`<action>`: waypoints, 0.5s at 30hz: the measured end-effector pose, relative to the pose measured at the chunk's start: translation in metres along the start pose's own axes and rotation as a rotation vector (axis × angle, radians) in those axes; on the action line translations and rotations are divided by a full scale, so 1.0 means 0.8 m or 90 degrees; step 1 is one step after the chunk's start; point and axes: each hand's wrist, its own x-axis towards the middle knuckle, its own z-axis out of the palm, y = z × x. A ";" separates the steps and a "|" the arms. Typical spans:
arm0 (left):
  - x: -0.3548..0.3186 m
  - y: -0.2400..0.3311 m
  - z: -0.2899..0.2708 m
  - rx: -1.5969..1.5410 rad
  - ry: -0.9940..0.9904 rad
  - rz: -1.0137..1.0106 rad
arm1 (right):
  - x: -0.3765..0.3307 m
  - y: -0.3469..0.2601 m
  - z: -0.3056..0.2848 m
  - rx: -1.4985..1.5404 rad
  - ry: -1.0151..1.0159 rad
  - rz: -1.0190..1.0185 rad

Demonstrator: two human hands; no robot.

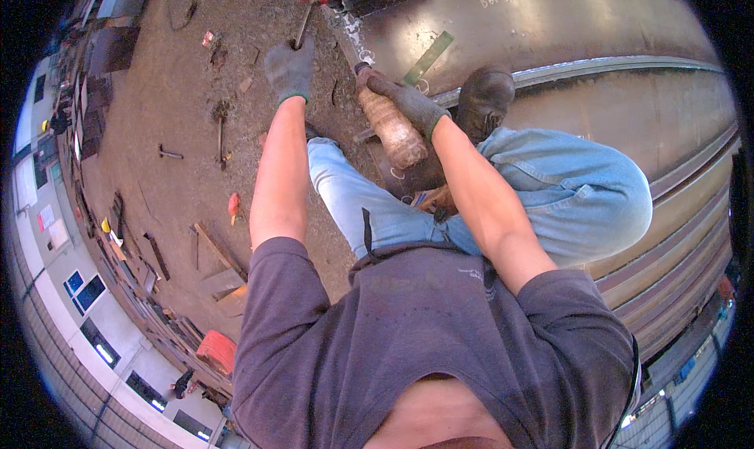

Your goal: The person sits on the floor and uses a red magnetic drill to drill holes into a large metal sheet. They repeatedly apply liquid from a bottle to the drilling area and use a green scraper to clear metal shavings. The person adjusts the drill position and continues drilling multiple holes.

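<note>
Both gloved hands grip; tool ends hidden.

Both arms reach straight out ahead, bare from the short sleeves to the gloved hands. The left hand (290, 70) is farther out, fist closed — knuckles up. The right hand (408, 102) sits nearer and lower, fingers wrapped tight — its forearm angled inward toward the left.
</note>
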 end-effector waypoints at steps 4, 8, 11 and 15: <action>0.003 -0.008 0.007 0.006 0.001 -0.003 | -0.002 -0.003 -0.006 -0.004 -0.002 0.132; 0.001 -0.002 0.008 0.013 0.002 -0.002 | 0.006 0.013 -0.005 -0.067 0.038 -0.003; 0.003 0.001 0.005 -0.010 -0.014 -0.009 | 0.003 0.007 -0.002 -0.034 0.016 0.016; 0.007 -0.022 0.021 0.019 0.021 -0.006 | 0.000 0.005 -0.003 -0.009 0.005 0.063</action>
